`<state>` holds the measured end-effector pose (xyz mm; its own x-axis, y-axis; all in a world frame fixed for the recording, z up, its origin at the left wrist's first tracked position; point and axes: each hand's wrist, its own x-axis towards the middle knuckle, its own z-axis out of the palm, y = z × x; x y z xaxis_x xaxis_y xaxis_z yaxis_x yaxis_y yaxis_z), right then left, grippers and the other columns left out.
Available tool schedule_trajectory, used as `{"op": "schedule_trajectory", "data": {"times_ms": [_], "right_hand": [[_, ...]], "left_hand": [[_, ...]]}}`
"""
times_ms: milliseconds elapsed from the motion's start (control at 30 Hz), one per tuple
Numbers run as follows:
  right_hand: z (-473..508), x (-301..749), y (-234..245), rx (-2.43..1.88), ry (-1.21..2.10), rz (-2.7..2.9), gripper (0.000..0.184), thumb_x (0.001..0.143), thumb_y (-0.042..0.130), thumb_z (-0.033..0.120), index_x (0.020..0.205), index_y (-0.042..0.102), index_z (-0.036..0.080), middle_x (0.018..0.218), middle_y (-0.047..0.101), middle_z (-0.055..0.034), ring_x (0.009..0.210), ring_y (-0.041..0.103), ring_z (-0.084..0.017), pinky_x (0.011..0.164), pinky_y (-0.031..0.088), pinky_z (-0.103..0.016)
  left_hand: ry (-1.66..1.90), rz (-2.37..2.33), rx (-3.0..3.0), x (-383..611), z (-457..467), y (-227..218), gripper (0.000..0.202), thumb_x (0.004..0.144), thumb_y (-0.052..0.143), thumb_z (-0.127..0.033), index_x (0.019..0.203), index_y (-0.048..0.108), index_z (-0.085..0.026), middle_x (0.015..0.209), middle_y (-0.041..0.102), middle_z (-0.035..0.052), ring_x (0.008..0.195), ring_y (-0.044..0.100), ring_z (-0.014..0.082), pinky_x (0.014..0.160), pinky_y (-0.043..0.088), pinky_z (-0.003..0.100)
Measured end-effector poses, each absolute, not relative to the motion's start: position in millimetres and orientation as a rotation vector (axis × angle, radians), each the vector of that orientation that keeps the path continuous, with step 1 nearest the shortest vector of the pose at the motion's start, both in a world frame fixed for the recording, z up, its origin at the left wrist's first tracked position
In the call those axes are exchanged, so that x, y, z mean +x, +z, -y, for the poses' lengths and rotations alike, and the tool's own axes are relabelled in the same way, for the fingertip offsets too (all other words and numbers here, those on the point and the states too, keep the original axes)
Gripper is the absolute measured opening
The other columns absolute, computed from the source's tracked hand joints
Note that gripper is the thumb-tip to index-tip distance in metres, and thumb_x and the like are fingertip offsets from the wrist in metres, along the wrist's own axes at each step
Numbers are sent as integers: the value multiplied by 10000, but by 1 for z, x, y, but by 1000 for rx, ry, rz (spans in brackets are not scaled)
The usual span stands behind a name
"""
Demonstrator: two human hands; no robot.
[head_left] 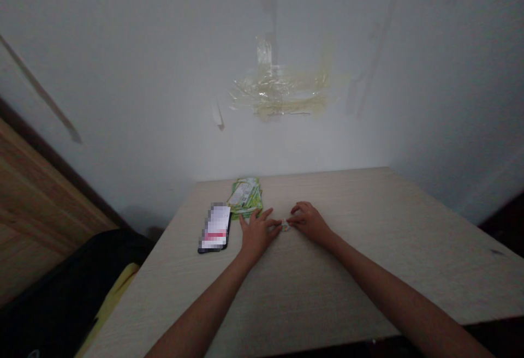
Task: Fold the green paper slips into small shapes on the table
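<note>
A small pale piece with coloured marks (285, 226) is between my two hands, low over the table; it is too small to tell its exact kind. My left hand (258, 233) pinches its left side with thumb and forefinger, the other fingers spread out. From the right, my right hand (310, 222) grips the upper right edge with its fingertips, the remaining fingers curled. Just beyond my left hand lies a loose stack of green and white printed packets (246, 197). To the left of that hand rests a phone (216, 228) with a lit, blurred screen.
The light wooden table (286, 303) reaches back to a grey-white wall (143, 101), which carries peeling clear tape (282, 93). At the lower left are a dark bag or cloth (69, 281), something yellow (112, 303) and a wooden panel (36, 200).
</note>
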<state>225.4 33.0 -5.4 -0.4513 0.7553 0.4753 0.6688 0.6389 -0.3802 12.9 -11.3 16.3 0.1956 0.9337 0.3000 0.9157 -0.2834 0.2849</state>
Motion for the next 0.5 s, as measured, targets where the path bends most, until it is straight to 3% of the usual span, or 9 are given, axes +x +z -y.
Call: {"op": "schedule_trajectory", "data": {"times_ms": [200, 500], "right_hand": [[-31, 223, -4, -1150, 175, 2198, 171, 839, 650, 276, 973, 749, 313, 1032, 616, -64, 1041, 520, -214, 928, 423, -376], [-31, 219, -1, -1212, 265, 2105, 161, 777, 680, 219, 895, 765, 287, 985, 624, -57, 970, 549, -205, 911, 438, -370]], "left_hand": [[688, -1901, 2424, 15, 10, 16, 212, 857, 551, -497, 982, 713, -444, 1406, 513, -45, 1363, 303, 336, 1054, -25, 743], [706, -1928, 2318, 15, 2, 20, 157, 822, 614, -473, 921, 730, -436, 1397, 501, -25, 1360, 285, 337, 1040, 47, 755]]}}
